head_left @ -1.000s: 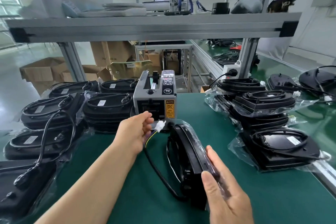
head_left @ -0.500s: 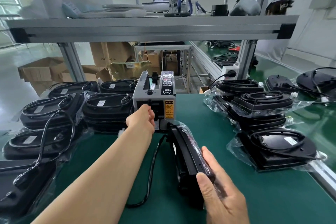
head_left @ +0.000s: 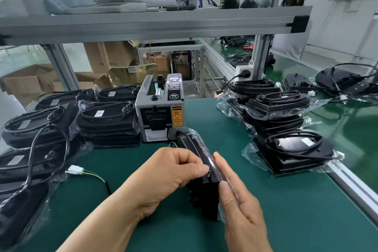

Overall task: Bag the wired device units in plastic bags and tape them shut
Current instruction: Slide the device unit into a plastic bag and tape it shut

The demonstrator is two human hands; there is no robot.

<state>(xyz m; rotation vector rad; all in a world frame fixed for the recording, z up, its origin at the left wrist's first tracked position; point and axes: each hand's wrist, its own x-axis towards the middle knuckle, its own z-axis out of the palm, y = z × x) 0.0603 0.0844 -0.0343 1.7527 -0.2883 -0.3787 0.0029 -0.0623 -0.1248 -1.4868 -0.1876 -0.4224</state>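
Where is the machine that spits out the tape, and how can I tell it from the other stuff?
Look at the green table, at the middle of its far edge. There, between two piles of bagged black devices, stands the tape dispenser. It is the only grey box, with a yellow caution sticker on its front.

Left hand (head_left: 163, 174) and right hand (head_left: 243, 208) hide much of the bagged unit (head_left: 189, 142).

Green bench (head_left: 286, 210), aluminium shelf (head_left: 143, 24) (cartons (head_left: 106, 55) behind).
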